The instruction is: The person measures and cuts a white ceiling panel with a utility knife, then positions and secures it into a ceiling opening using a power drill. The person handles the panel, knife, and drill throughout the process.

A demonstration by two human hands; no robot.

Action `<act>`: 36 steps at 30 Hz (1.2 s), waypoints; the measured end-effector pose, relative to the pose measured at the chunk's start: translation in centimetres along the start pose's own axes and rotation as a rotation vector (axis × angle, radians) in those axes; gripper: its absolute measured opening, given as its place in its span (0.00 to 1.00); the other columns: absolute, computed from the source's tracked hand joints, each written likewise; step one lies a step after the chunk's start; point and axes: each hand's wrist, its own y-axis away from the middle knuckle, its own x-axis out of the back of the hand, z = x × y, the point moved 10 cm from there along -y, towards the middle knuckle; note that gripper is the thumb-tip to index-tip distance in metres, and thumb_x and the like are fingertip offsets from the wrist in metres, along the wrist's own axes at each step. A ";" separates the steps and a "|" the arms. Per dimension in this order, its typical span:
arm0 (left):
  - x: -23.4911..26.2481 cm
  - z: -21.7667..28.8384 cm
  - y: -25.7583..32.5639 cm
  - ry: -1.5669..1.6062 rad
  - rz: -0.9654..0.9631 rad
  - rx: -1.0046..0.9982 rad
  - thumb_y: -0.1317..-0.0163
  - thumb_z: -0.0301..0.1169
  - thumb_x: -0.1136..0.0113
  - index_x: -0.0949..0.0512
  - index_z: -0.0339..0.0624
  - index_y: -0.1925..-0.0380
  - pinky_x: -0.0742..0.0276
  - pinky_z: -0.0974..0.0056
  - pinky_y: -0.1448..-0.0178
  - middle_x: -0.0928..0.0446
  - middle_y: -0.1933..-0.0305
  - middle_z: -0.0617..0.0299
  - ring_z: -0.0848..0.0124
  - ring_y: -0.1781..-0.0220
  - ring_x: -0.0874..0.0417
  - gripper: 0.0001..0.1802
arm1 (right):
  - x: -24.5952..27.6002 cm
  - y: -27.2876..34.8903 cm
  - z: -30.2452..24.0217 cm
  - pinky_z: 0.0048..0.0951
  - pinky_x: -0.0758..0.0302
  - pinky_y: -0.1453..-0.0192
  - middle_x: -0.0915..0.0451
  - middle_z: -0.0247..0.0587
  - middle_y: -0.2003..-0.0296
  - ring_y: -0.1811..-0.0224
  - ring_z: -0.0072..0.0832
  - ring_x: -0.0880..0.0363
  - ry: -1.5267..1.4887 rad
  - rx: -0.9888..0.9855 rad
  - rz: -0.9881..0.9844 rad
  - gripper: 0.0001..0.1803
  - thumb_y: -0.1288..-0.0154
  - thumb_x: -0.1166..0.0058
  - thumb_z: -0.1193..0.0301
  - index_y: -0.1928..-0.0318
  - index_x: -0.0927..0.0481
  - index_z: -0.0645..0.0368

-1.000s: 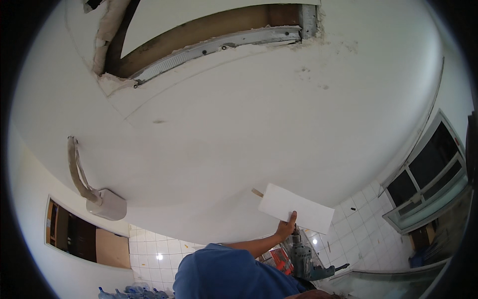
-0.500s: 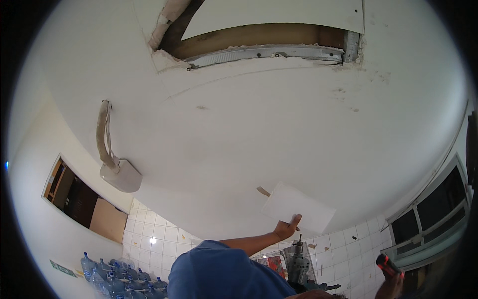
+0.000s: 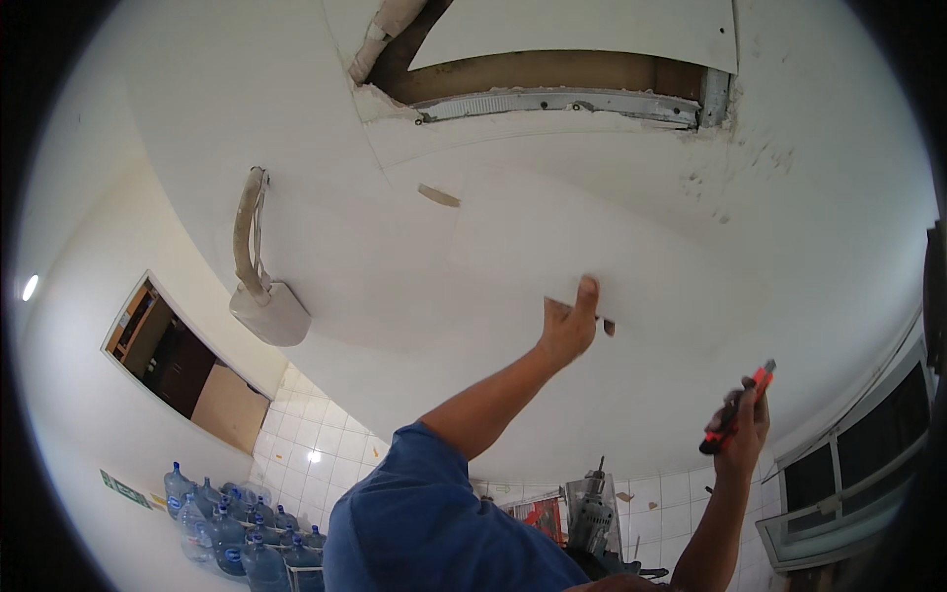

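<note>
Ceiling (image 3: 296,99), smooth, white and marked by smudges and faint lines, fills most of the view, its far edges bending into the black rim. A torn opening (image 3: 538,71) cuts into it at the top, cropped by the frame, with crumbly borders and a ribbed metal channel (image 3: 513,102) along its near side. Below, a blue sleeve (image 3: 424,523) covers much of the white floor tiles (image 3: 326,424).

A flat white panel (image 3: 552,247) lies below the opening in view; its outline melts into the ceiling, so contact between them cannot be told. Clear plastic water jugs (image 3: 232,538) crowd the lower left, some cut off. The power drill (image 3: 592,518) points upward, its lower end partly hidden.

The left hand (image 3: 572,321) pinches the panel's near edge, thumb on its face, most fingers concealed behind. Well apart, with open space between, the right hand (image 3: 745,424) wraps a red-and-black tool, probably a utility knife (image 3: 758,383). A tan strip (image 3: 439,195) juts from the panel's left end.
</note>
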 end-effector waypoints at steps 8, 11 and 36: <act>-0.8 4.4 -7.7 0.079 0.159 -0.052 0.25 0.67 0.60 0.33 0.40 0.57 0.34 0.64 0.79 0.28 0.71 0.62 0.71 0.80 0.31 0.36 | -12.2 -7.0 -7.9 0.24 0.27 0.77 0.23 0.35 0.69 0.79 0.20 0.24 0.069 0.175 -0.047 0.32 0.32 0.31 0.60 0.38 0.26 0.73; -1.0 4.7 -9.7 0.133 0.168 0.015 0.28 0.69 0.55 0.33 0.38 0.59 0.35 0.64 0.78 0.29 0.71 0.62 0.72 0.79 0.34 0.38 | -15.2 -9.3 -10.4 0.25 0.24 0.76 0.20 0.37 0.65 0.76 0.22 0.22 0.076 0.226 -0.080 0.32 0.33 0.30 0.60 0.39 0.25 0.71; -2.0 4.5 -11.7 -0.093 0.185 0.424 0.27 0.55 0.39 0.43 0.58 0.82 0.50 0.67 0.81 0.49 0.83 0.74 0.77 0.83 0.52 0.31 | -20.4 -16.8 -10.0 0.29 0.24 0.69 0.18 0.35 0.62 0.70 0.25 0.20 -0.031 0.192 -0.044 0.19 0.35 0.28 0.68 0.48 0.21 0.59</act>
